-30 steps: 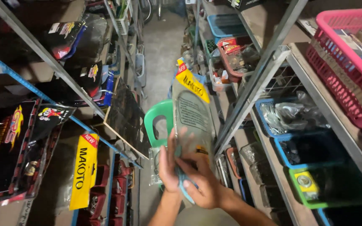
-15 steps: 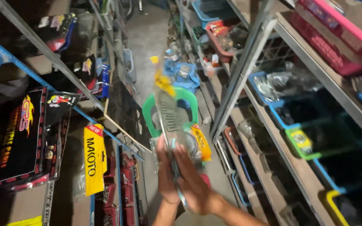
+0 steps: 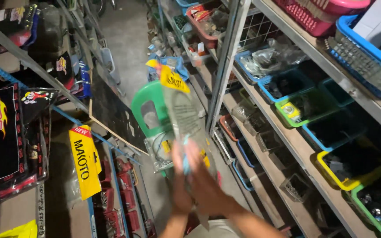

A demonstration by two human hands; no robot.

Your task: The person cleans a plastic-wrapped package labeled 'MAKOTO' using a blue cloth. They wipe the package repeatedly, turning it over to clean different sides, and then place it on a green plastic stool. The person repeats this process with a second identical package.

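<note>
head view: both hands are up in the middle of a narrow stockroom aisle, pressed around the lower end of a long clear plastic packet with a yellow header card. motion blur is heavy. the left hand sits on the near-left edge of the packet, the right hand overlaps it from the right. fingers look curled shut on the packet from both sides, but individual fingertips are smeared, so the exact pinch points cannot be read.

the packet stands roughly upright, tilted a little left at the top, header end pointing away down the aisle. it hangs in front of a green plastic chair and is clear of the shelving on both sides. a metal shelf upright runs just to its right; a blue bin and a green bin sit on the right-hand shelf, well apart from the packet. a yellow hanging label is on the left rack.

judgement on handling: the packet is thin and floppy, so gripping only the bottom end lets the top whip around. better to move one hand further up to steady it and hold it flat. the aisle is tight, so the header end should stay away from the upright and the hanging stock on the left. contents are not readable through the blur.
</note>
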